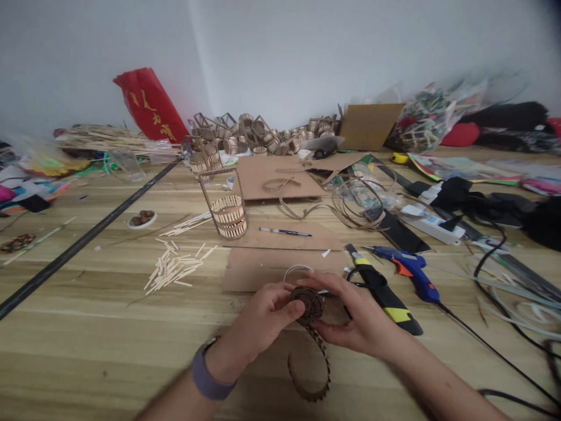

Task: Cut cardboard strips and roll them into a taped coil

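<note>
Between my two hands is a brown coil of rolled corrugated cardboard strip [312, 305], its spiral side facing up. My left hand [267, 313] grips it, with the thumb pressed on the coil's face. The fingers of my right hand [357, 316] curve around its right side, thumb below and fingertips above. A loose end of the ridged strip [326, 374] hangs from the coil and curls toward the front. Just behind the coil, a white ring [298, 268] shows partly, the rest hidden by my hands. Flat cardboard pieces [249, 269] lie beneath and beyond.
On the right are a blue glue gun [412, 269], a black-and-yellow cutter [385, 298] and scissors [372, 276]. A pen [284, 231] rests on cardboard. Left are a small stick basket [228, 216], loose sticks [170, 269] and a white dish [142, 219]. More baskets [263, 134] pile behind.
</note>
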Tool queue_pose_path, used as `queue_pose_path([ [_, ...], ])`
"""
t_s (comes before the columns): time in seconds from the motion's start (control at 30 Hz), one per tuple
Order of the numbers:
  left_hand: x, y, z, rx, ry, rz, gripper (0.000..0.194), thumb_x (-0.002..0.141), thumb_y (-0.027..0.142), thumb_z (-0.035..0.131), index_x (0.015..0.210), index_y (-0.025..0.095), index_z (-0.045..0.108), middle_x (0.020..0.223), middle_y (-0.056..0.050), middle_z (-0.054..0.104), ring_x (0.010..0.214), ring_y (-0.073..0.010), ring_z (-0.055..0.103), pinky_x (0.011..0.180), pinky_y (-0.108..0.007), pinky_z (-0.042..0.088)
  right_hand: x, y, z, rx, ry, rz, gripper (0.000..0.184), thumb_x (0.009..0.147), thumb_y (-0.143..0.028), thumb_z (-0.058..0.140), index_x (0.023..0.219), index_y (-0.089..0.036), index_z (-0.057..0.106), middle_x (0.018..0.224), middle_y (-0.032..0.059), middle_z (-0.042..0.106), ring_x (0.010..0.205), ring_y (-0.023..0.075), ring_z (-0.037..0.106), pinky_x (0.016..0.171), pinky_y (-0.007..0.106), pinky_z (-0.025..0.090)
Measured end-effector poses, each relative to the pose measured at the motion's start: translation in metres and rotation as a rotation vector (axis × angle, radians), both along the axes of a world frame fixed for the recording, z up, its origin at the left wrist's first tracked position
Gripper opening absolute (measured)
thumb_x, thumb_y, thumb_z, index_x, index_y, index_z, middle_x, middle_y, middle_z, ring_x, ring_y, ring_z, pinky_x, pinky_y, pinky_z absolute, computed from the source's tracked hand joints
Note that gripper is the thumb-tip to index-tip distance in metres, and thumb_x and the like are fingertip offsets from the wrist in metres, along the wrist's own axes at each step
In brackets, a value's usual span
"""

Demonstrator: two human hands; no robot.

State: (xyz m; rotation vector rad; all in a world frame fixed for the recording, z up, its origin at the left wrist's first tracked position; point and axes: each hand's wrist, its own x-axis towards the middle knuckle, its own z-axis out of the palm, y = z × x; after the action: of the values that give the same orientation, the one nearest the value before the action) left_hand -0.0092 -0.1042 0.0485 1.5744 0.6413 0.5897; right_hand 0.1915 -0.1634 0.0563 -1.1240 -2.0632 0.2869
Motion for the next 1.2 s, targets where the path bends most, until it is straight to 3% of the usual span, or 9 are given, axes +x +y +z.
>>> queue_pose_path([
  [0.27,0.002,-0.002,0.000,-0.113,-0.064,0.002,0.057,0.077,0.069,0.064,0.089,0.014,0.074,0.102,-0.010,0.068,0.098,-0.0260,0.059,0.088,-0.034,0.043,-0.005,0.001,0.004,0.049,0.043,0.019,0.059,0.074,-0.012,0.066,0.128,-0.027,0.050,0.110,0.0072,0.071,0.099,0.0199,0.069,0.083,0.029,0.056],
  [0.4,0.001,0.000,0.005,-0.159,-0.108,0.012,0.052,0.078,0.063,0.067,0.095,0.014,0.073,0.100,-0.009,0.069,0.098,-0.0259,0.058,0.090,-0.035,0.041,-0.005,0.002,0.003,0.025,0.048,-0.002,0.058,0.081,-0.015,0.063,0.134,-0.028,0.046,0.117,0.0086,0.070,0.105,0.0216,0.068,0.087,0.033,0.056],
  [0.5,0.000,0.002,0.007,-0.268,-0.194,0.036,0.049,0.081,0.059,0.067,0.099,0.014,0.072,0.095,-0.007,0.071,0.098,-0.0246,0.059,0.093,-0.035,0.040,-0.004,0.003,0.002,0.085,0.051,-0.096,0.057,0.086,-0.017,0.060,0.139,-0.027,0.041,0.123,0.0112,0.067,0.110,0.0222,0.066,0.089,0.036,0.056],
  [0.6,0.000,0.005,0.000,-0.349,-0.266,0.131,0.050,0.078,0.063,0.068,0.088,0.014,0.072,0.083,-0.004,0.069,0.087,-0.0216,0.059,0.088,-0.033,0.042,-0.004,0.003,0.001,0.228,0.047,-0.140,0.042,0.086,-0.015,0.060,0.125,-0.026,0.052,0.110,0.0101,0.069,0.100,0.0220,0.068,0.082,0.036,0.057],
  [0.8,0.002,0.008,-0.011,-0.352,-0.170,0.330,0.059,0.065,0.073,0.071,0.074,0.014,0.067,0.063,0.002,0.055,0.065,-0.0142,0.045,0.065,-0.027,0.036,-0.008,-0.005,0.001,0.406,-0.021,0.001,0.028,0.082,-0.011,0.066,0.105,-0.024,0.060,0.081,0.0037,0.066,0.073,0.0183,0.064,0.064,0.032,0.055],
  [0.9,0.002,0.007,-0.006,-0.364,-0.189,0.289,0.059,0.066,0.073,0.070,0.072,0.015,0.066,0.064,0.001,0.057,0.071,-0.0167,0.050,0.072,-0.029,0.040,-0.010,-0.009,0.003,0.385,0.030,-0.006,0.028,0.083,-0.009,0.062,0.105,-0.026,0.061,0.079,0.0031,0.067,0.070,0.0181,0.065,0.064,0.032,0.054],
  [1.0,0.003,0.004,0.000,-0.363,-0.247,0.166,0.054,0.074,0.067,0.068,0.083,0.014,0.070,0.077,-0.003,0.066,0.083,-0.0213,0.056,0.085,-0.034,0.042,-0.012,-0.009,0.010,0.332,0.155,-0.067,0.026,0.083,-0.008,0.060,0.101,-0.027,0.063,0.076,0.0028,0.067,0.067,0.0183,0.065,0.062,0.032,0.054],
  [1.2,0.003,0.002,0.005,-0.261,-0.240,0.027,0.051,0.082,0.061,0.064,0.099,0.014,0.071,0.098,-0.008,0.068,0.099,-0.0250,0.056,0.095,-0.037,0.039,-0.012,-0.003,0.018,0.192,0.337,-0.159,0.010,0.085,-0.015,0.065,0.087,-0.025,0.065,0.071,0.0022,0.066,0.064,0.0170,0.063,0.056,0.027,0.052],
])
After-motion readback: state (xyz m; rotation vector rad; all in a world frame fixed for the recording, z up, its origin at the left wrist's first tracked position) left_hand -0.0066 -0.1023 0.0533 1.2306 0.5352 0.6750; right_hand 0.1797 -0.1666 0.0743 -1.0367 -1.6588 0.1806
